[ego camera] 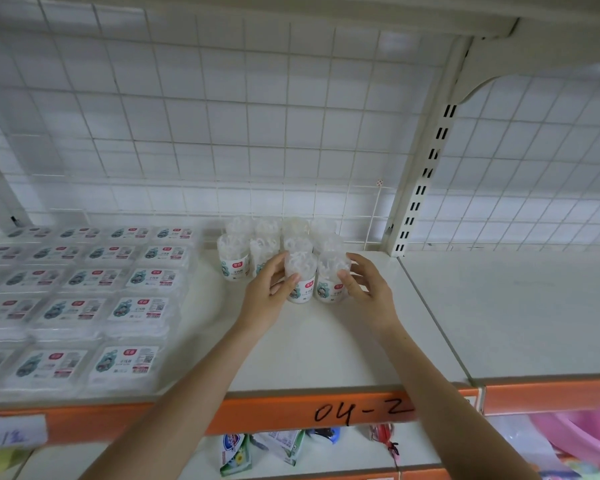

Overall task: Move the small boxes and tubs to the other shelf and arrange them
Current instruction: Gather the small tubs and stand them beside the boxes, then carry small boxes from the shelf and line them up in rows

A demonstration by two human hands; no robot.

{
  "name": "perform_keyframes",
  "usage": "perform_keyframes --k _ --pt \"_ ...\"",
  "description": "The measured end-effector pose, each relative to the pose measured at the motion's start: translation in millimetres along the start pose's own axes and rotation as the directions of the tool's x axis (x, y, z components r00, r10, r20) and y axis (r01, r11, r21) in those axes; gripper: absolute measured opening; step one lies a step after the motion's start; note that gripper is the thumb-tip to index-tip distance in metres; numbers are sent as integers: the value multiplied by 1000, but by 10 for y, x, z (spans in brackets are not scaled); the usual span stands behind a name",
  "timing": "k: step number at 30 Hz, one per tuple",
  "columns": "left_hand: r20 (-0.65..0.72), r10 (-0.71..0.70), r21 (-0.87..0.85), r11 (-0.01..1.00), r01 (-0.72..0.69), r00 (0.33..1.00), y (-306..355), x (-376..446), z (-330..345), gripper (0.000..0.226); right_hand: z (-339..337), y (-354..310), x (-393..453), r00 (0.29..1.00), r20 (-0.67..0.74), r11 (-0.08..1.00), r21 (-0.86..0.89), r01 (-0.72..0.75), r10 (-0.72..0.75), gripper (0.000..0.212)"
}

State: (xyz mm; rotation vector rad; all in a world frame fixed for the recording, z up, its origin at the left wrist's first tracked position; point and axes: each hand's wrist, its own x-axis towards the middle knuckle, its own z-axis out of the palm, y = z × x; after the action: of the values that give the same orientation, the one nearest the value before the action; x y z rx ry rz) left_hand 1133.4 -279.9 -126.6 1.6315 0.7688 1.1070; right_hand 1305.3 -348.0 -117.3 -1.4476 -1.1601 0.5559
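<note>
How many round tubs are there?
10 tubs: four in the back row, four in the middle, two in front between the left hand and right hand; hands may hide more.

There is only one camera, and it sits on the person's head. It looks forward and a little down at a white metal shelf [326, 341] with an orange front strip [291, 414]. The camera is close, about an arm's reach from the shelf, so both bare arms come in from the bottom of the picture. The lens is very wide, so straight lines bend near the edges. At the top it sees the white wire grid back wall [222, 116]. At the bottom it peeks at the lower shelf [326, 455].
</note>
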Motion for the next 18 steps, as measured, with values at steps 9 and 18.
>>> perform_keyframes --k 9,18 --pt "166 230 774 572 -271 959 114 -315 -372 50 -511 -234 -526 958 213 623 -729 285 -189 48" --pt "267 265 891 298 -342 927 419 -1335 -586 42 -782 -275 -1471 931 298 376 -854 359 -212 36"
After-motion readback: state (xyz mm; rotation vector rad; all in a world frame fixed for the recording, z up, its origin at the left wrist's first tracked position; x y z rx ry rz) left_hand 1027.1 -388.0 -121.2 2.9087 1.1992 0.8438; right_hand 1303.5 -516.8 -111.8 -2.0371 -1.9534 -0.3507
